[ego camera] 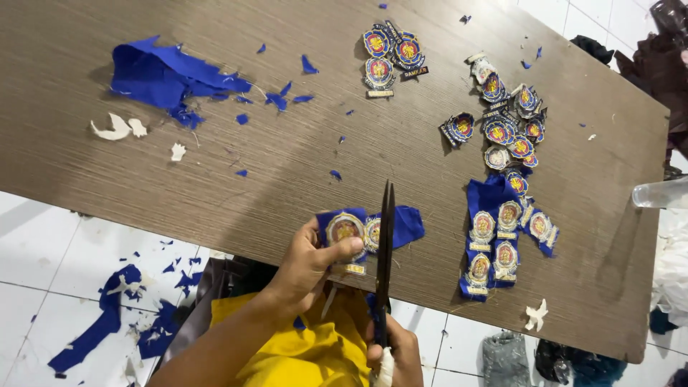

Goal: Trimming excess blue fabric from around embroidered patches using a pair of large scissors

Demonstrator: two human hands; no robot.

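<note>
My left hand (309, 264) grips a blue cloth strip (407, 223) bearing round embroidered badges, held just over the near edge of the brown wooden table (287, 150). My right hand (393, 352), low in the view, holds black scissors (386, 244) whose blades point away from me and run across the strip right beside the badge under my thumb. A second blue strip with several uncut badges (494, 236) lies to the right on the table. Cut-out badges lie in a small group (390, 57) at the far middle and a larger pile (509, 122) at the far right.
A crumpled blue cloth offcut (161, 75) and small blue and white scraps lie on the table's left half. Blue scraps (115, 308) litter the white tiled floor at lower left. A clear plastic item (659, 193) pokes in at the right edge; dark cloth (652, 64) lies beyond the far corner.
</note>
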